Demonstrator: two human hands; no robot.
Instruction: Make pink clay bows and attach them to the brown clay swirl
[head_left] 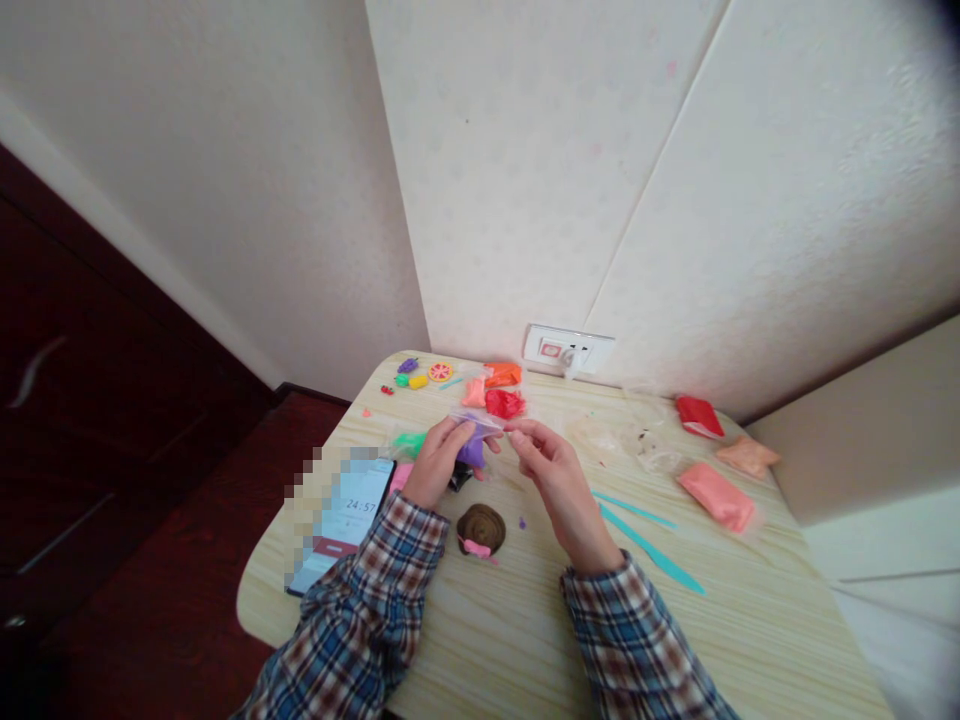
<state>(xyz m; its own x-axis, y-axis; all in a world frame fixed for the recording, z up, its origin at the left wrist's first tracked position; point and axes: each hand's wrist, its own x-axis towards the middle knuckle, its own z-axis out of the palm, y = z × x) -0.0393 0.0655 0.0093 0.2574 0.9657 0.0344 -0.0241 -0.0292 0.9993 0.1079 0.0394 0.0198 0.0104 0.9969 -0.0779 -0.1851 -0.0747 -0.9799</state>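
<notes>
In the head view my left hand (pixel 441 455) grips a clear plastic bag of purple clay (pixel 472 447) above the table. The thumb and fingers of my right hand (pixel 551 475) are pinched at the bag's right edge. Just below the hands sits a brown coiled clay piece (pixel 481 528) with a pink bow-like strip (pixel 476 547) on its front. A small purple bit (pixel 523 523) lies to the right of it. Partly hidden behind my left hand are a green clay bag (pixel 407 444) and a pink one (pixel 401 478).
Small clay fruits, among them a pizza-like slice (pixel 440 372), lie at the back left. Red (pixel 505 403) and orange bags (pixel 502 374) are near the wall. Blue modelling tools (pixel 652 550) and a salmon-pink bag (pixel 718 496) lie right; a phone (pixel 345 520) lies left. A wall socket (pixel 568 350) holds a plug.
</notes>
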